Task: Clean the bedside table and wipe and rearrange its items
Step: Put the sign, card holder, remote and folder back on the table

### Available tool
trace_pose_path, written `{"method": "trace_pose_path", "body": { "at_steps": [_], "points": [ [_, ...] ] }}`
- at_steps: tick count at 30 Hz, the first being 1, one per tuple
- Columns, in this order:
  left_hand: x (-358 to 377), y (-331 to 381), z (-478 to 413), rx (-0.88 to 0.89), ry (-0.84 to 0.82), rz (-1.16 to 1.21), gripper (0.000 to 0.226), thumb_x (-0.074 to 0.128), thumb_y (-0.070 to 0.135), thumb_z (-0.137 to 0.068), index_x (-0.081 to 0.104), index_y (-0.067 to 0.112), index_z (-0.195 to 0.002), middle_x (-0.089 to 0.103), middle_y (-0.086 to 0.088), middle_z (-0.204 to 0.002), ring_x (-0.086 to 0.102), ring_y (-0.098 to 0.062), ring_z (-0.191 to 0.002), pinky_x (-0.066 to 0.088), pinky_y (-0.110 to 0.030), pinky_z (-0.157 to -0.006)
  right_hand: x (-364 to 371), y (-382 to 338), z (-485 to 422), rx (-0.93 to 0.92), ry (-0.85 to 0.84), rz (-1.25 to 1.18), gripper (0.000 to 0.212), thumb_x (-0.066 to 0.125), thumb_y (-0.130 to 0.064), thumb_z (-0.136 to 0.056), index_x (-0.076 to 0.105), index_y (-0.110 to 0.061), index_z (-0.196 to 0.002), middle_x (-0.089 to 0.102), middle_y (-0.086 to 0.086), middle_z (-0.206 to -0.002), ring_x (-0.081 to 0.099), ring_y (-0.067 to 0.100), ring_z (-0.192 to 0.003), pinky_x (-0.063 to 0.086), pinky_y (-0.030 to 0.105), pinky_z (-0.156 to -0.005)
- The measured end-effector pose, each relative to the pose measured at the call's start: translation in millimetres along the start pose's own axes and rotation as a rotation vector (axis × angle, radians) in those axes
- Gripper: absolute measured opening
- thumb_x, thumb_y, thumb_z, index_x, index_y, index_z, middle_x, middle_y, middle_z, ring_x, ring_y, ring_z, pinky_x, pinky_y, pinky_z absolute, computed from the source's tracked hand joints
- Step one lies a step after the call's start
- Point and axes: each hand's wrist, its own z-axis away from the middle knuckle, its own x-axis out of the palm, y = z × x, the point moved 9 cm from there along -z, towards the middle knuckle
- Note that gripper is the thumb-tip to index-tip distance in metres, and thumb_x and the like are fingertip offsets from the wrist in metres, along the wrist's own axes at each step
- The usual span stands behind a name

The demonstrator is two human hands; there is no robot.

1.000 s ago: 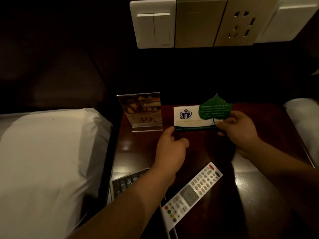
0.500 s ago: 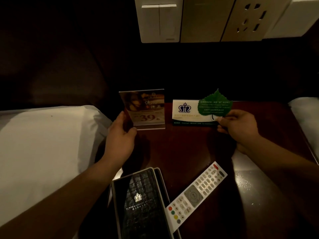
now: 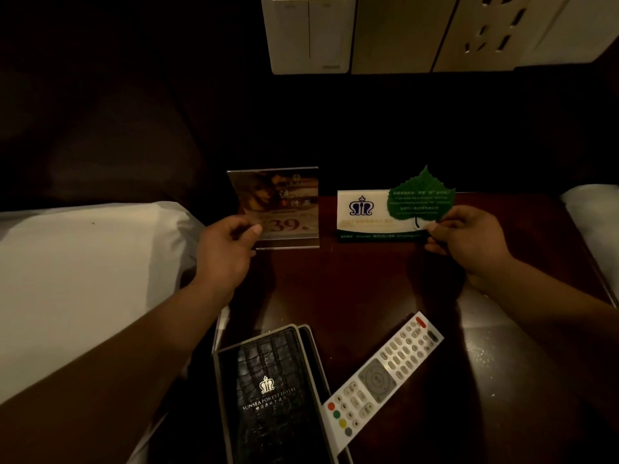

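On the dark wooden bedside table an acrylic sign stand showing "39" stands upright at the back. My left hand grips its left edge, thumb on the front. To its right stands a white tent card with a crown logo, and a green leaf-shaped card leans against it. My right hand pinches the leaf card and the tent card's right end. Near the front lie a black leather hotel folder and a white remote control.
White bed pillows lie to the left and at the far right. A wall panel with a light switch and a power socket sits above the table. The headboard behind is dark.
My left hand left the tent card, moved left and took hold of the acrylic sign stand. The view shifted, revealing the black folder. My right hand stayed on the leaf card.
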Motion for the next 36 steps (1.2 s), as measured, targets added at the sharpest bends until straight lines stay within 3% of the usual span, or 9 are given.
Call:
{"method": "trace_pose_path", "body": {
  "at_steps": [4, 15, 20, 25, 29, 30, 32, 34, 36],
  "points": [
    [0.2, -0.9, -3.1, 0.001, 0.008, 0.001, 0.012, 0.059, 0.011, -0.099, 0.068, 0.018, -0.101, 0.068, 0.003, -0.096, 0.065, -0.014, -0.09, 0.052, -0.025, -0.067, -0.8, 2.8, -2.1, -0.007, 0.001, 0.008, 0.012, 0.061, 0.0, -0.09, 0.061, -0.011, -0.086, 0.062, 0.01, -0.085, 0.063, 0.019, -0.077, 0.056, 0.016, -0.055],
    [-1.3, -0.6, 0.4, 0.008, 0.047, -0.041, 0.019, 0.058, 0.016, -0.099, 0.07, 0.009, -0.113, 0.069, -0.005, -0.107, 0.065, -0.016, -0.094, 0.054, -0.026, -0.07, -0.4, 7.2, -1.9, 0.012, -0.034, -0.083, 0.017, 0.064, -0.002, -0.089, 0.064, -0.018, -0.091, 0.063, 0.012, -0.094, 0.065, 0.022, -0.087, 0.057, 0.017, -0.061],
    [-2.2, 0.2, 2.1, 0.018, 0.053, -0.045, 0.017, 0.059, 0.018, -0.099, 0.07, 0.013, -0.111, 0.07, -0.001, -0.104, 0.067, -0.013, -0.092, 0.052, -0.021, -0.066, -1.1, 7.4, 0.0, 0.03, -0.013, -0.099, 0.015, 0.064, -0.001, -0.089, 0.063, -0.01, -0.101, 0.064, 0.018, -0.102, 0.066, 0.022, -0.088, 0.058, 0.017, -0.062],
    [-9.6, -1.8, 10.1, -0.046, 0.072, 0.047, 0.03, 0.062, 0.016, -0.097, 0.062, 0.013, -0.127, 0.067, -0.001, -0.109, 0.066, -0.013, -0.097, 0.055, -0.025, -0.069, -0.8, 4.4, 6.0, 0.027, -0.034, -0.142, 0.024, 0.069, -0.001, -0.085, 0.063, -0.012, -0.105, 0.069, 0.012, -0.101, 0.07, 0.021, -0.093, 0.059, 0.02, -0.066],
    [-30.3, -8.3, 46.4, -0.138, 0.134, 0.201, 0.025, 0.059, 0.007, -0.096, 0.063, 0.011, -0.12, 0.072, 0.007, -0.084, 0.067, 0.002, -0.062, 0.055, -0.021, -0.054, -6.2, 3.4, 16.9, 0.062, 0.025, -0.196, 0.034, 0.068, 0.001, -0.084, 0.058, -0.008, -0.115, 0.068, 0.007, -0.095, 0.07, 0.021, -0.088, 0.058, 0.021, -0.065],
    [-34.2, -9.6, 61.4, -0.153, 0.13, 0.187, 0.023, 0.06, 0.006, -0.095, 0.064, 0.013, -0.116, 0.073, 0.008, -0.079, 0.067, 0.002, -0.062, 0.056, -0.021, -0.057, -9.8, 3.7, 23.2, 0.075, 0.062, -0.198, 0.035, 0.068, 0.0, -0.084, 0.058, -0.007, -0.117, 0.068, 0.007, -0.096, 0.069, 0.02, -0.086, 0.058, 0.021, -0.064],
    [-38.4, -12.0, 94.6, -0.169, 0.099, 0.061, 0.026, 0.063, 0.006, -0.092, 0.066, 0.027, -0.107, 0.075, 0.001, -0.095, 0.07, -0.009, -0.085, 0.058, -0.032, -0.079, -19.1, 0.6, 41.7, 0.067, 0.127, -0.163, 0.031, 0.066, -0.003, -0.086, 0.061, -0.009, -0.116, 0.068, 0.006, -0.094, 0.067, 0.016, -0.079, 0.058, 0.021, -0.061],
    [-38.2, -10.7, 128.0, -0.162, 0.058, -0.131, 0.033, 0.068, 0.012, -0.087, 0.063, 0.037, -0.108, 0.067, -0.008, -0.118, 0.063, -0.024, -0.109, 0.05, -0.045, -0.1, -24.4, -8.4, 67.5, 0.02, 0.123, -0.051, 0.023, 0.066, -0.006, -0.087, 0.065, -0.016, -0.108, 0.069, 0.003, -0.094, 0.067, 0.013, -0.077, 0.055, 0.022, -0.059],
    [-30.4, 1.0, 160.8, -0.151, -0.007, -0.358, 0.048, 0.068, 0.044, -0.08, 0.053, 0.047, -0.125, 0.048, -0.007, -0.136, 0.046, -0.029, -0.128, 0.042, -0.046, -0.106, -23.0, -15.2, 100.6, -0.016, 0.056, 0.087, 0.019, 0.066, -0.008, -0.087, 0.068, -0.022, -0.1, 0.07, -0.002, -0.091, 0.068, 0.011, -0.075, 0.052, 0.018, -0.054]
  ]
}}
